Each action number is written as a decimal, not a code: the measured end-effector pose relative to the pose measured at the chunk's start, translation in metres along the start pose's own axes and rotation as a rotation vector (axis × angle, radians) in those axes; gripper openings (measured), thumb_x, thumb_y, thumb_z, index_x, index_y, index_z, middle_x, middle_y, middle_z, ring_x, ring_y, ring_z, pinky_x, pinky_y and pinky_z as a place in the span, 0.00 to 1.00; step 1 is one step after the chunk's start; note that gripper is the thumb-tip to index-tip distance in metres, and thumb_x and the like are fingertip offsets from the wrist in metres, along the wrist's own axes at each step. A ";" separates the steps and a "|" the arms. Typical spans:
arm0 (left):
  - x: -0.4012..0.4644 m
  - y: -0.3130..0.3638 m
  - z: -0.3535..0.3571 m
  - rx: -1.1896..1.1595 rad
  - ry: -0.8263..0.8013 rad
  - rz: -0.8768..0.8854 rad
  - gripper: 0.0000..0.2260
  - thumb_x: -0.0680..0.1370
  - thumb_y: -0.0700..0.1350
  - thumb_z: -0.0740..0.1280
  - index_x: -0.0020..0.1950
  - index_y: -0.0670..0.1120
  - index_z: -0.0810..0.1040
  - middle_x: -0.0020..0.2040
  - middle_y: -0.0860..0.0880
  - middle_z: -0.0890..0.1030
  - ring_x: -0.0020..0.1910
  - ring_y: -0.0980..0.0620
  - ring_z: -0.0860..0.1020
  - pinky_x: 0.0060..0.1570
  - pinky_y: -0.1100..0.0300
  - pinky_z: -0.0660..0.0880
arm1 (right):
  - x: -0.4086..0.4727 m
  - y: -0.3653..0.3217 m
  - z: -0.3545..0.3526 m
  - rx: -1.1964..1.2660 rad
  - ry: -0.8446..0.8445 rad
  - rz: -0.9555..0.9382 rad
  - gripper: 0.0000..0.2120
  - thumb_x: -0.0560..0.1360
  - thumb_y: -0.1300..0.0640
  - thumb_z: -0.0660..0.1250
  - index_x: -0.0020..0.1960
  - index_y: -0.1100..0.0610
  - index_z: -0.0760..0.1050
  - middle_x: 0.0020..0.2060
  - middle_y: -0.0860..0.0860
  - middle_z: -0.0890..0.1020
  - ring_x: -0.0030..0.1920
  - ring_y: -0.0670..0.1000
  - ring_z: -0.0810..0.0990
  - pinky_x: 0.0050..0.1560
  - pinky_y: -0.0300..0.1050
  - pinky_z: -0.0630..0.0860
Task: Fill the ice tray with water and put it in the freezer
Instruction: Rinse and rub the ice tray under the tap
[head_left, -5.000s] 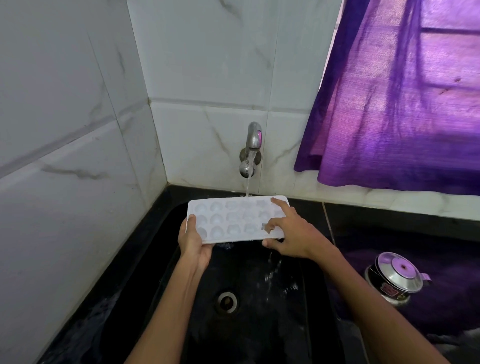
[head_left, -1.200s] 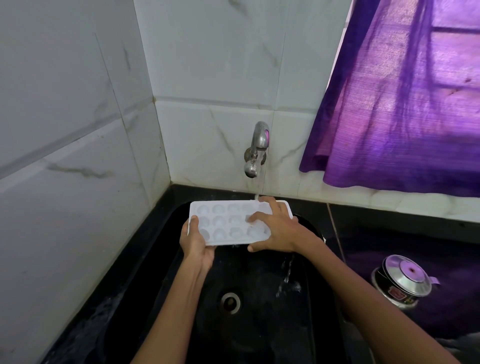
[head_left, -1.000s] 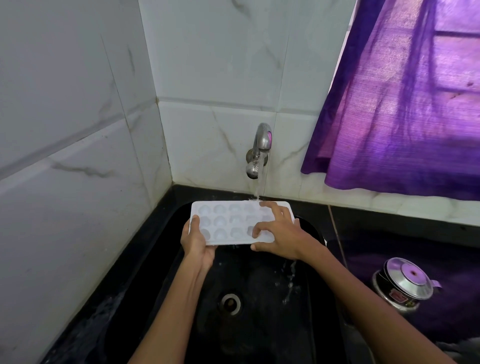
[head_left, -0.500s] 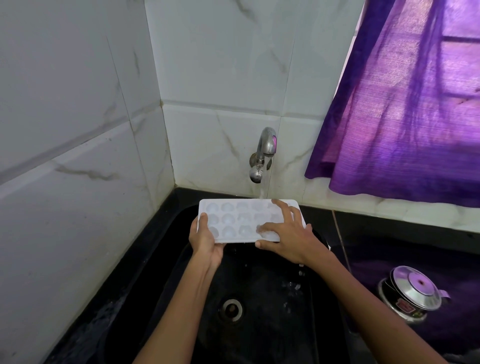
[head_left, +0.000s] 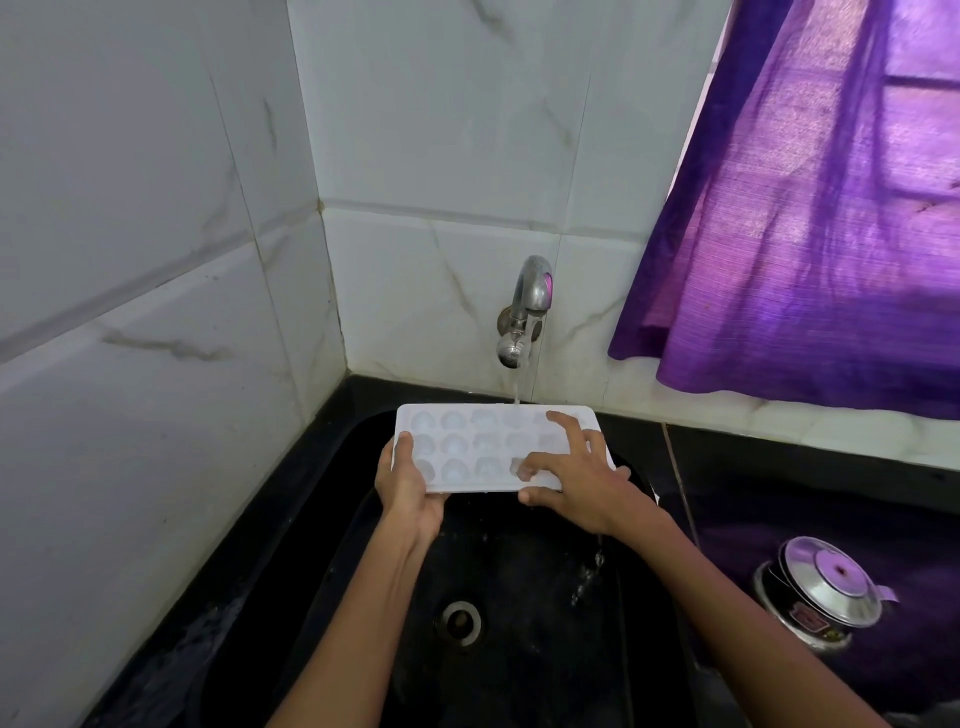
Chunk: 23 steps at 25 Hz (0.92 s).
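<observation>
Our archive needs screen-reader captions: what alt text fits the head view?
Two hands hold a white ice tray under a running tap above a black sink: left hand grips its left end, right hand lies across its right.

No readable text anywhere. Only candidate: a small red-and-dark label (head_left: 805, 618) on the side of the steel pot (head_left: 821, 592), which sits on the tabletop right of the sink (head_left: 322, 519). Label is too small and blurred, so no letters, brand or numbers can be made out. Ice tray (head_left: 467, 447) over the sink shows plain white moulded cells, no print or embossing legible. Tap (head_left: 527, 306) above the sink carries no legible marking.
</observation>
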<state>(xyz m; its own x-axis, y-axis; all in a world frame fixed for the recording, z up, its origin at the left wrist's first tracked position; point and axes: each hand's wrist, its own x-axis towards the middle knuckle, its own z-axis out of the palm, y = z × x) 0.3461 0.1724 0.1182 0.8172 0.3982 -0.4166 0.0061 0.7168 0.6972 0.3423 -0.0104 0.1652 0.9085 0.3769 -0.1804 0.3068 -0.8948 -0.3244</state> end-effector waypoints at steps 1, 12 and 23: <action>-0.001 0.000 0.000 -0.004 0.000 -0.007 0.14 0.81 0.47 0.58 0.65 0.44 0.71 0.53 0.42 0.80 0.47 0.43 0.80 0.40 0.48 0.78 | 0.000 -0.001 -0.001 -0.007 0.008 -0.002 0.13 0.76 0.42 0.63 0.59 0.42 0.73 0.75 0.45 0.43 0.73 0.54 0.46 0.65 0.64 0.57; -0.002 -0.002 0.002 0.018 -0.004 0.012 0.14 0.81 0.48 0.58 0.64 0.45 0.72 0.53 0.43 0.80 0.47 0.43 0.80 0.40 0.48 0.79 | -0.003 -0.005 -0.002 -0.034 0.038 0.027 0.11 0.77 0.46 0.63 0.59 0.42 0.73 0.75 0.47 0.39 0.74 0.56 0.42 0.65 0.67 0.58; -0.014 -0.016 0.009 0.000 -0.030 -0.098 0.11 0.81 0.47 0.60 0.60 0.44 0.73 0.50 0.43 0.80 0.45 0.44 0.80 0.38 0.49 0.77 | -0.008 0.012 -0.012 0.168 0.071 0.118 0.13 0.70 0.38 0.68 0.50 0.43 0.75 0.74 0.45 0.48 0.74 0.54 0.46 0.68 0.67 0.57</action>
<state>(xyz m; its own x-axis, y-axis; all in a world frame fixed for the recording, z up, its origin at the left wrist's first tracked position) 0.3402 0.1500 0.1183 0.8296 0.3093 -0.4649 0.0866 0.7512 0.6543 0.3424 -0.0271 0.1734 0.9547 0.2492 -0.1625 0.1513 -0.8770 -0.4560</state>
